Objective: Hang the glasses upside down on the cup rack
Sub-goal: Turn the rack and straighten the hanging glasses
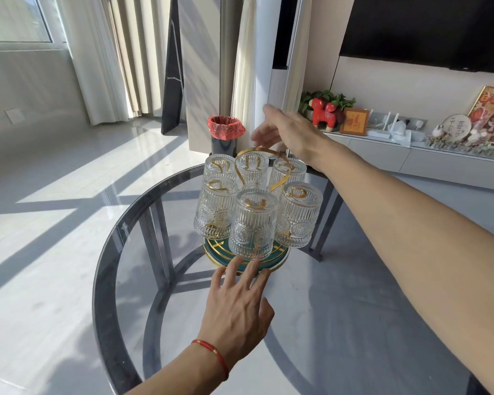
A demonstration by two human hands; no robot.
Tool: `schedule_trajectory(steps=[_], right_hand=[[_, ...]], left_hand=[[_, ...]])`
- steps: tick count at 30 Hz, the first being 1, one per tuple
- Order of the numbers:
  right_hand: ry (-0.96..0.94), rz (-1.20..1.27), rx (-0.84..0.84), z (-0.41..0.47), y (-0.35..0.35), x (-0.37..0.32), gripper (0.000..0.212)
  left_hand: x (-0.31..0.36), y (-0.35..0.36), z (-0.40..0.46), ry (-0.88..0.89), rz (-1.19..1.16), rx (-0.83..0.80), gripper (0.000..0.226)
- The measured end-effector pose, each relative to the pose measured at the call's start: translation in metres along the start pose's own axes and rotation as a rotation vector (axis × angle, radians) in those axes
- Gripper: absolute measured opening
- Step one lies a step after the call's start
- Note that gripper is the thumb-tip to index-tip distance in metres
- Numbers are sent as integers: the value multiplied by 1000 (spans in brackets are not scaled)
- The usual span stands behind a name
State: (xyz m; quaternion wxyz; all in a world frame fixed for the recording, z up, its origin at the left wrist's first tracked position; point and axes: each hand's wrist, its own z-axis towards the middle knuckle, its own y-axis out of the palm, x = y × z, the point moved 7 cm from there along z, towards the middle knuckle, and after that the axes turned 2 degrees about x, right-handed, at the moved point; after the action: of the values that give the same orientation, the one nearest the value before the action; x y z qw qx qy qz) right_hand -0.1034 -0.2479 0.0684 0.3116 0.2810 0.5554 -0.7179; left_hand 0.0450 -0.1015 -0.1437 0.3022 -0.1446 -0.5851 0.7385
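Note:
A cup rack (pixel 264 263) with a round green and gold base and a gold loop handle (pixel 261 153) stands on a round glass table. Several clear ribbed glasses hang upside down on its gold prongs; the nearest glass (pixel 253 223) faces me. My left hand (pixel 238 303) lies flat on the table with fingers spread, fingertips touching the base's front rim. My right hand (pixel 287 132) hovers over the handle from the right, fingers loosely apart, the thumb close to the handle's top. Neither hand holds a glass.
The glass table (pixel 120 280) has a dark rim and metal legs below. Behind the rack stands a dark bin with a red bag (pixel 225 135). A low white cabinet (pixel 411 158) with ornaments runs along the right wall.

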Motion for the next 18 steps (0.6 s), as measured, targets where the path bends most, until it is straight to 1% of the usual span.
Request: schedule_trajectory(steps=[2,4,6,14,18], right_hand=[[27,-46,-100,2,13,-3,78],[58,-104,-157,2,23,0,83],[86,-176,-171,2,26,4,86],[109,-293,-203,4,27,6,92],[125,-302,-221,9,30,5,93]], left_hand=[[0,0,0,1,-4,-5,53],[0,0,0,1,3,-18,54],[0,1,0,1,8,-24,55],[0,-1,0,6,9,-22,56],[0,-1,0,2,9,-37,56]])
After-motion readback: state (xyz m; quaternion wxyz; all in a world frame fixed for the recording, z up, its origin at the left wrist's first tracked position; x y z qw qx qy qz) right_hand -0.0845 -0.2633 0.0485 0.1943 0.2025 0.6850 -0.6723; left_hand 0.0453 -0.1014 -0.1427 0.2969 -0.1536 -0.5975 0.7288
